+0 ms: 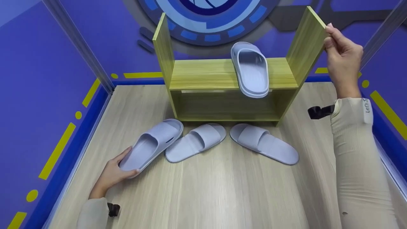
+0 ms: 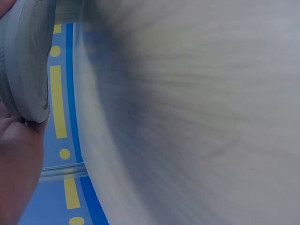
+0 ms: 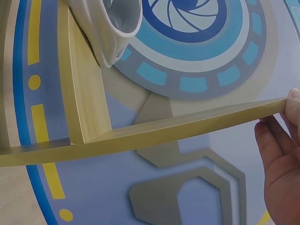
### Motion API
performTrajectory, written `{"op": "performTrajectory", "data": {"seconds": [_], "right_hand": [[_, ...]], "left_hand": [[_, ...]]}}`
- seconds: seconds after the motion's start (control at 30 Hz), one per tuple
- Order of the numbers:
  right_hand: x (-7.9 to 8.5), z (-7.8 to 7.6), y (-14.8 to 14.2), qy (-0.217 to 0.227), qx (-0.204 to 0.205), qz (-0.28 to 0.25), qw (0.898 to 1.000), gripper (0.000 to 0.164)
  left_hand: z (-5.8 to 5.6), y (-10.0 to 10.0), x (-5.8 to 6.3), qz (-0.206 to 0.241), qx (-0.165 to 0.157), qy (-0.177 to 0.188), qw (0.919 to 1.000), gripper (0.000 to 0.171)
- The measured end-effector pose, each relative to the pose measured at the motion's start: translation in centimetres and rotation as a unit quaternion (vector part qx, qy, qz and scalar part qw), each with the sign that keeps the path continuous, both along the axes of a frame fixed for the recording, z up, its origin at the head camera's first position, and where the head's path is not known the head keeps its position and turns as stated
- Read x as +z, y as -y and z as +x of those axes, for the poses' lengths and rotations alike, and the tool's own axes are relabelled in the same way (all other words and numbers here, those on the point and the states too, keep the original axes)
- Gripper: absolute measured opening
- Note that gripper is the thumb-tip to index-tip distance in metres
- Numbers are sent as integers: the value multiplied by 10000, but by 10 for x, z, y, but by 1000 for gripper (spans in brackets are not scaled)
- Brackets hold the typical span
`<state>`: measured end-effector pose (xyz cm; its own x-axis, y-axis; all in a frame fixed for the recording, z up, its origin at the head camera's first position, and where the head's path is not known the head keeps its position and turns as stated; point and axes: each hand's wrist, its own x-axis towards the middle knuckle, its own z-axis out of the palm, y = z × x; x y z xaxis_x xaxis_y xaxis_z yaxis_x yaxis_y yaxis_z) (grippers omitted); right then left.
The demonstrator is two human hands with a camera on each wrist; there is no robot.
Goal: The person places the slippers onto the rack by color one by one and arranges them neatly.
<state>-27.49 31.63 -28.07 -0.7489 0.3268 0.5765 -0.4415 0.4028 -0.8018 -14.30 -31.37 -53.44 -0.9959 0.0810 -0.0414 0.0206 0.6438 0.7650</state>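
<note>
My left hand (image 1: 113,173) grips the heel end of a grey closed-toe slipper (image 1: 140,151), thumb on one side and fingers on the other. In the left wrist view that slipper (image 2: 29,61) is seen edge-on above the floor, its toe out of frame. On the right, my right hand (image 1: 345,54) pinches the upper front corner of the right side panel of a wooden shoe rack (image 1: 203,74). The right wrist view shows the fingers on both faces of the panel (image 3: 197,123). A matching slipper (image 1: 253,74) lies on the rack's upper shelf, heel hanging over the front edge.
Two grey open-toe slides lie before the rack, the left slide (image 1: 197,143) beside the gripped slipper's toe and the right slide (image 1: 264,143) angled outward. Blue printed walls (image 1: 41,95) enclose the wood-patterned floor (image 1: 206,197) at left, back and right.
</note>
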Motion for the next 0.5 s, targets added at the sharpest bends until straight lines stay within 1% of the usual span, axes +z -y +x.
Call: {"op": "performTrajectory", "data": {"seconds": [0.23, 0.5], "right_hand": [[0, -1, 0, -10, 31, -130, 9999, 32], [-2, -3, -1, -66, 14, -77, 9999, 31]], "left_hand": [[1, -8, 8, 5, -118, -5, 9999, 95], [-2, -20, 16, -48, -242, -166, 9996, 93]]}}
